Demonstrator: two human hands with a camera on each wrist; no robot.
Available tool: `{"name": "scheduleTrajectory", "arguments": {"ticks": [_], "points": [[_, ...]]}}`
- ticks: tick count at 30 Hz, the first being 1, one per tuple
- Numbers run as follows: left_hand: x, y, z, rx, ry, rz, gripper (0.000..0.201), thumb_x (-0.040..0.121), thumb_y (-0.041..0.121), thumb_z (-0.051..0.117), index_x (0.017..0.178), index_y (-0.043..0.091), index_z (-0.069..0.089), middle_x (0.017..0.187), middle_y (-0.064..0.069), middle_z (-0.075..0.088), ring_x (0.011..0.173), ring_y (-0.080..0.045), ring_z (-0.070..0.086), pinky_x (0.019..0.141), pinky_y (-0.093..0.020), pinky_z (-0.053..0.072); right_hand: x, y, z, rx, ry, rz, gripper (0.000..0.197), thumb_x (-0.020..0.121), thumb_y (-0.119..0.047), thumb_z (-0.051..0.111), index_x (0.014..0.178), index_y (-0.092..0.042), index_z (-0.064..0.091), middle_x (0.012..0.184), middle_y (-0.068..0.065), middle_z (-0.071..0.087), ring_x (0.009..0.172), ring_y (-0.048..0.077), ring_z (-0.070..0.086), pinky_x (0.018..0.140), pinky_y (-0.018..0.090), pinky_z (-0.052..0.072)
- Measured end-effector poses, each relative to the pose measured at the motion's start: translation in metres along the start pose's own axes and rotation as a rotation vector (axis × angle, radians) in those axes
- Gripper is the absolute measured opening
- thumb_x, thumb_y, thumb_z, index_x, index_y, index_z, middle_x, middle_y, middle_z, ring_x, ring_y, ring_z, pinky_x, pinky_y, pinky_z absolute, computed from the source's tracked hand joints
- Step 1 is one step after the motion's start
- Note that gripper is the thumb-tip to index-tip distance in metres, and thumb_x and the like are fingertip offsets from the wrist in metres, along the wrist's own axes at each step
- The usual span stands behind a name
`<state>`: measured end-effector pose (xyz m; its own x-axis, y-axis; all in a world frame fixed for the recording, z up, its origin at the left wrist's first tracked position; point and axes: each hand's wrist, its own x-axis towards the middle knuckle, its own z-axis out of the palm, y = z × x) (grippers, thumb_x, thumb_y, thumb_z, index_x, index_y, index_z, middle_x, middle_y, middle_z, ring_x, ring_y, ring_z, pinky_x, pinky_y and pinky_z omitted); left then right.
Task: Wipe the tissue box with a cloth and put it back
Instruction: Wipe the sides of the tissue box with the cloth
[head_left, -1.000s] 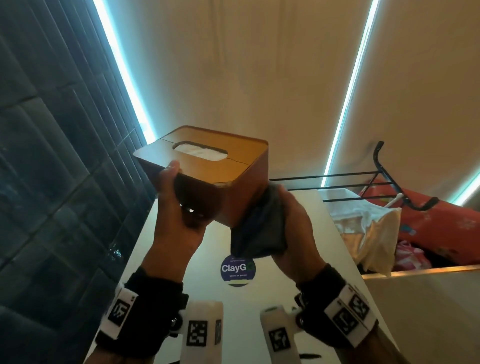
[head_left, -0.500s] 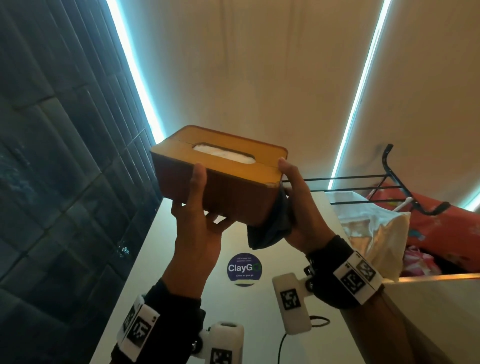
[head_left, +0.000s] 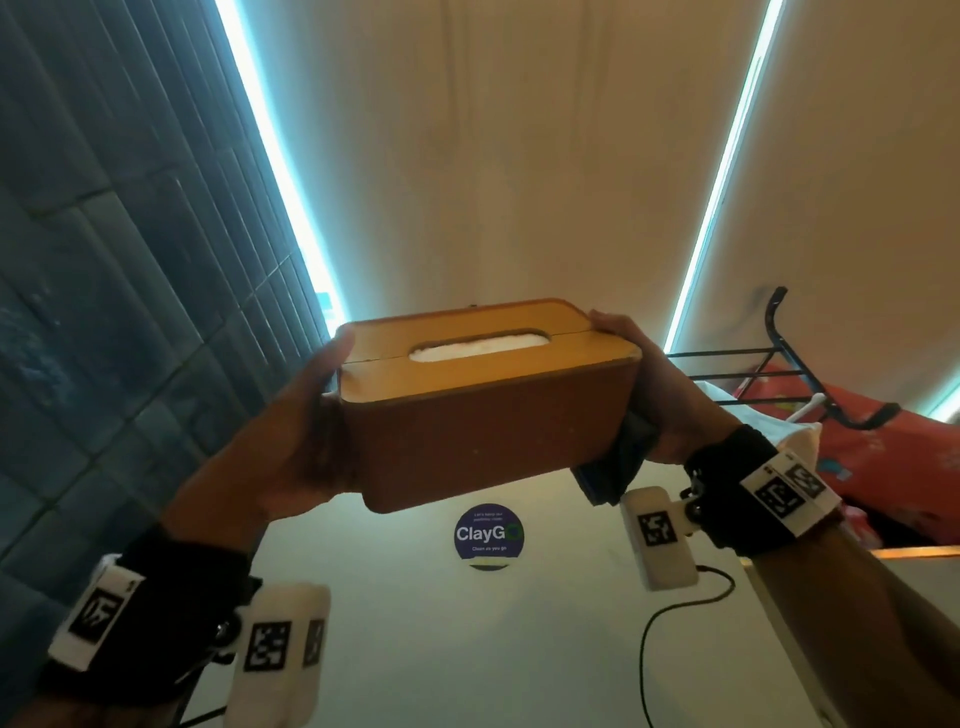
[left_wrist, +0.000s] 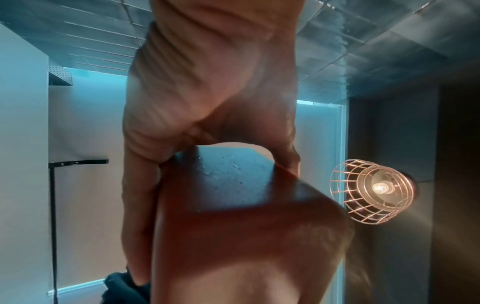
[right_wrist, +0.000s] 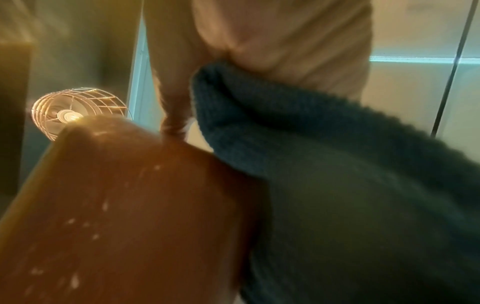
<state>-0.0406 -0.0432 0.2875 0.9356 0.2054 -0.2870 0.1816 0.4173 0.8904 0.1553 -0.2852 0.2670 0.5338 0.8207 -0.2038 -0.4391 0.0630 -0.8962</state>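
An orange-brown tissue box (head_left: 488, 415) with white tissue in its top slot is held in the air above a white table (head_left: 395, 597), long side toward me. My left hand (head_left: 296, 431) grips its left end, thumb up by the lid. My right hand (head_left: 660, 395) clasps the right end, thumb on the lid, pressing a dark blue-grey cloth (head_left: 618, 462) against that end. The left wrist view shows my left hand (left_wrist: 207, 82) around the box (left_wrist: 246, 236). In the right wrist view the cloth (right_wrist: 337, 185) lies bunched between my right hand (right_wrist: 285, 41) and the box (right_wrist: 130, 205).
A round ClayGo sticker (head_left: 488, 535) and a black cable (head_left: 675, 613) are on the table below the box. A black wire rack (head_left: 779, 374), a white bag (head_left: 727, 410) and red items (head_left: 883, 441) sit at the right. A dark tiled wall (head_left: 104, 312) runs along the left.
The box has turned from corner-on to long side facing me. My left hand shifted from beneath it to its left end; my right hand with the cloth moved to the right end.
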Motion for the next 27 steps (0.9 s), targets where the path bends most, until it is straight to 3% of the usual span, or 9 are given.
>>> {"name": "scheduleTrajectory", "arguments": {"ticks": [4, 6, 9, 12, 15, 18, 22, 25, 27], "points": [[0.003, -0.01, 0.007, -0.07, 0.054, -0.005, 0.052, 0.093, 0.059, 0.042, 0.114, 0.025, 0.076, 0.101, -0.012, 0.08, 0.077, -0.03, 0.077, 0.052, -0.041, 0.061, 0.005, 0.001, -0.003, -0.063, 0.007, 0.019, 0.068, 0.09, -0.071, 0.04, 0.117, -0.015, 0.069, 0.1, 0.017, 0.069, 0.088, 0.028, 0.069, 0.073, 0.036, 0.062], [0.006, -0.016, 0.009, -0.126, 0.096, 0.024, 0.047, 0.094, 0.056, 0.043, 0.114, 0.023, 0.071, 0.089, -0.012, 0.08, 0.068, -0.029, 0.077, 0.044, -0.037, 0.058, 0.007, 0.006, -0.008, -0.047, 0.06, -0.013, 0.054, 0.098, -0.06, 0.041, 0.111, -0.013, 0.064, 0.094, 0.013, 0.064, 0.085, 0.023, 0.065, 0.073, 0.032, 0.061], [0.01, -0.02, 0.01, -0.22, 0.124, 0.074, 0.056, 0.09, 0.059, 0.051, 0.127, 0.019, 0.066, 0.096, -0.013, 0.081, 0.076, -0.033, 0.079, 0.047, -0.039, 0.06, 0.009, 0.018, -0.017, 0.057, 0.277, -0.163, 0.03, 0.106, -0.027, 0.043, 0.108, -0.009, 0.067, 0.093, 0.009, 0.074, 0.088, 0.023, 0.069, 0.07, 0.031, 0.062], [0.012, -0.019, 0.008, -0.276, 0.18, 0.106, 0.074, 0.078, 0.058, 0.062, 0.142, 0.02, 0.058, 0.111, -0.015, 0.079, 0.086, -0.038, 0.078, 0.054, -0.044, 0.062, 0.004, 0.033, -0.021, -0.02, 0.626, -0.432, 0.032, 0.101, -0.011, 0.046, 0.129, -0.012, 0.063, 0.12, 0.011, 0.072, 0.115, 0.034, 0.067, 0.094, 0.048, 0.057], [0.016, -0.018, 0.007, -0.299, 0.198, 0.1, 0.08, 0.074, 0.059, 0.066, 0.144, 0.02, 0.057, 0.115, -0.017, 0.078, 0.089, -0.039, 0.078, 0.055, -0.044, 0.062, -0.006, 0.043, 0.005, -0.336, 0.838, -0.7, 0.04, 0.104, -0.011, 0.046, 0.142, -0.019, 0.053, 0.134, 0.003, 0.064, 0.127, 0.016, 0.057, 0.105, 0.033, 0.048], [0.02, -0.022, 0.014, -0.304, 0.205, 0.071, 0.081, 0.075, 0.059, 0.068, 0.145, 0.019, 0.056, 0.124, -0.017, 0.075, 0.095, -0.039, 0.077, 0.059, -0.047, 0.062, -0.001, 0.055, 0.037, -0.549, 0.777, -0.888, 0.043, 0.105, -0.013, 0.043, 0.147, -0.024, 0.048, 0.139, 0.005, 0.061, 0.126, 0.02, 0.059, 0.108, 0.043, 0.05], [0.025, -0.025, 0.026, -0.329, 0.2, 0.068, 0.072, 0.077, 0.057, 0.067, 0.135, 0.015, 0.062, 0.122, -0.019, 0.073, 0.088, -0.038, 0.079, 0.058, -0.045, 0.062, 0.007, 0.079, 0.07, -0.798, 0.736, -1.033, 0.052, 0.098, 0.0, 0.042, 0.148, -0.012, 0.042, 0.161, 0.013, 0.036, 0.152, 0.03, 0.028, 0.121, 0.048, 0.029], [0.026, -0.024, 0.025, -0.323, 0.158, 0.106, 0.059, 0.085, 0.056, 0.063, 0.124, 0.012, 0.068, 0.12, -0.021, 0.073, 0.094, -0.037, 0.078, 0.065, -0.045, 0.064, -0.001, 0.111, 0.097, -1.066, 0.492, -1.161, 0.071, 0.086, 0.018, 0.05, 0.15, -0.009, 0.036, 0.162, 0.015, 0.031, 0.153, 0.038, 0.023, 0.121, 0.058, 0.029], [0.025, -0.023, 0.022, -0.302, 0.133, 0.115, 0.066, 0.088, 0.056, 0.06, 0.134, 0.009, 0.064, 0.13, -0.025, 0.068, 0.1, -0.036, 0.075, 0.071, -0.045, 0.064, -0.001, 0.122, 0.094, -1.19, 0.391, -1.227, 0.083, 0.079, 0.025, 0.058, 0.15, -0.009, 0.033, 0.163, 0.01, 0.026, 0.153, 0.039, 0.021, 0.123, 0.058, 0.026]]}}
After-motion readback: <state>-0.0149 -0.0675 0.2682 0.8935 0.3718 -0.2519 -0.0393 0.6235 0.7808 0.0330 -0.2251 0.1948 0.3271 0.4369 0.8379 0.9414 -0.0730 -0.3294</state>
